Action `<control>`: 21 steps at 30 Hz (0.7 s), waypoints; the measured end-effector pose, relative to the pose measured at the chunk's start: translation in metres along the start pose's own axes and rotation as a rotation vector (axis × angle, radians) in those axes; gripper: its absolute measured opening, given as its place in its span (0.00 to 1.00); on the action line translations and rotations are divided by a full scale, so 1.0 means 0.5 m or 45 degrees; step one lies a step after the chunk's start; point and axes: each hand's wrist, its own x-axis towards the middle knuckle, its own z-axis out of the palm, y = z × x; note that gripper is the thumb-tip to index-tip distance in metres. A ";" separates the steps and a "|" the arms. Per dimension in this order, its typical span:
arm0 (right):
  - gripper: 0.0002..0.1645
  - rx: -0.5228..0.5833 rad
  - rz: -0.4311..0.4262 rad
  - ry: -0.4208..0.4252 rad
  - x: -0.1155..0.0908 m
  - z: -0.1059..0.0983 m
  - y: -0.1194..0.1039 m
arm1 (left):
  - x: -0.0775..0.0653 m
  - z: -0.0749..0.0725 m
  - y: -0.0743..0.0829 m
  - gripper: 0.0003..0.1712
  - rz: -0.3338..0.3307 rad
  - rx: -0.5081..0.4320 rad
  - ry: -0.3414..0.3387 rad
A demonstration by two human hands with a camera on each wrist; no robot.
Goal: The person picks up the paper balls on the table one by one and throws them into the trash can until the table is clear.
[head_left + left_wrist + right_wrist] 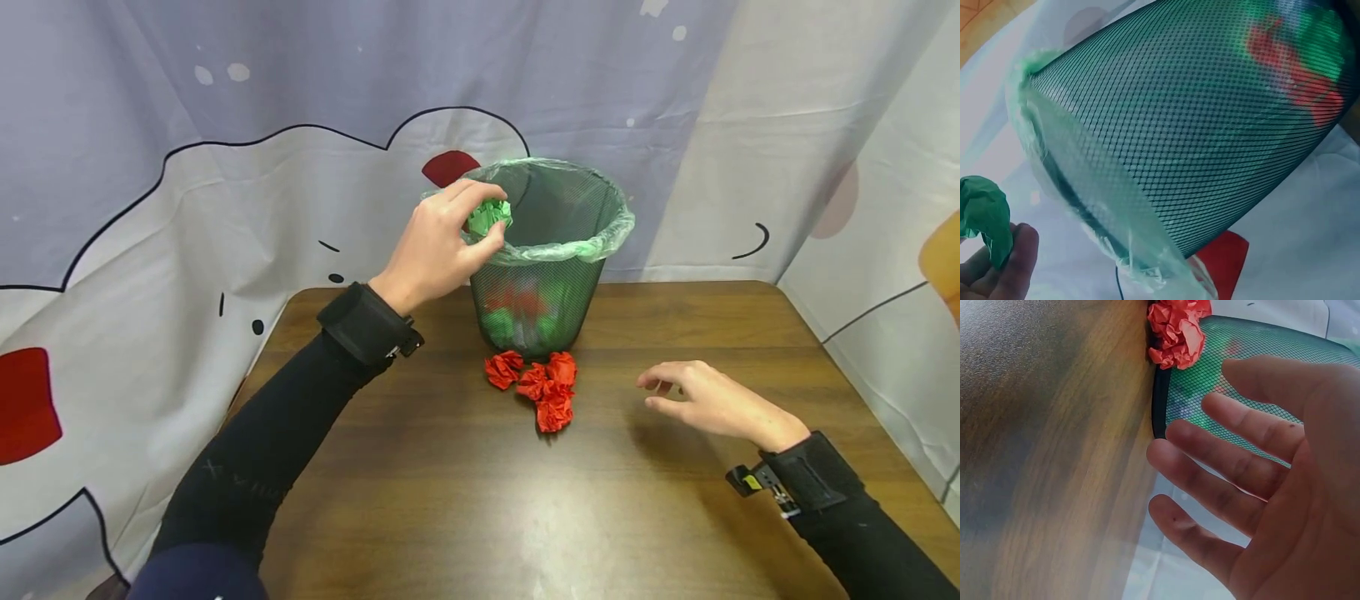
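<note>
My left hand [442, 242] pinches a crumpled green paper ball [490, 217] between thumb and fingers, at the near left rim of a mesh wastebasket [536, 292]. In the left wrist view the green paper ball [985, 212] shows at the fingertips, beside the basket's liner-covered rim. A translucent green bag [611, 237] lines the basket and folds over its edge. Red and green crumpled paper shows through the mesh at the bottom. My right hand [712, 400] hovers over the table to the right, fingers loosely bent, holding nothing; its palm [1297, 519] faces the right wrist camera.
Several crumpled red paper balls [551, 387] lie on the wooden table [450, 500] against the basket's front foot. Behind the table hangs a patterned cloth [300, 192], and another stretch of cloth [885, 275] runs along the right side.
</note>
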 end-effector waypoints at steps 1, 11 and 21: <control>0.15 0.001 0.001 0.001 0.000 0.001 0.000 | 0.007 -0.001 -0.002 0.18 -0.012 0.002 0.000; 0.15 0.012 -0.009 0.002 -0.002 0.010 0.006 | 0.062 -0.002 -0.027 0.19 -0.159 0.055 -0.072; 0.15 0.023 -0.007 0.018 -0.007 0.016 0.013 | 0.114 -0.009 -0.045 0.20 -0.307 0.087 -0.201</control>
